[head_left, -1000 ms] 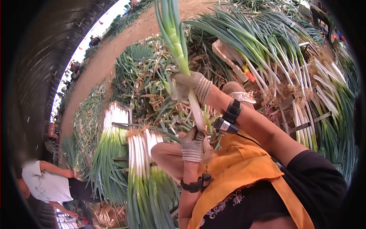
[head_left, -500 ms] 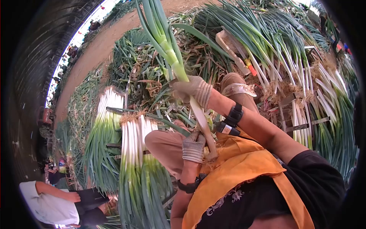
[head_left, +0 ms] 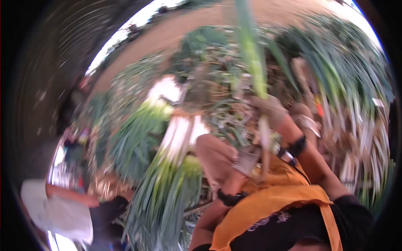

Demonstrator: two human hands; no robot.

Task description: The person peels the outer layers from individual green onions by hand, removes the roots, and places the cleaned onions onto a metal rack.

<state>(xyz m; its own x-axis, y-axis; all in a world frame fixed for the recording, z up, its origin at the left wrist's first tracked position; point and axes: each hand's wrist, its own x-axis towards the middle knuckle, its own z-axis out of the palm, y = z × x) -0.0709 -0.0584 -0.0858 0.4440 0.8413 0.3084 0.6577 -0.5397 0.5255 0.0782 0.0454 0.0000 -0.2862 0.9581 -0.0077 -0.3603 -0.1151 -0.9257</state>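
A long leek [head_left: 253,62] stands nearly upright before me, its green leaves at the top and its pale stem running down to my apron. My right hand [head_left: 270,111], in a pale work glove, is wrapped round the middle of its stem. Lower down, my left hand [head_left: 246,161], also gloved, is beside the stem's root end with its fingers curled. Motion blur hides whether those fingers grip the stem or a loose leaf. The orange apron [head_left: 276,201] lies under the root end.
Bundled leeks [head_left: 167,167] lie to my left, white ends away from me. More leeks [head_left: 335,79] are heaped at right. Leaf scraps [head_left: 213,88] cover the ground ahead. A person in a white top [head_left: 63,213] is at lower left.
The whole view has swung, so the scene sits further right and is blurred. My right hand still holds the leek, and my left hand stays near its root end.
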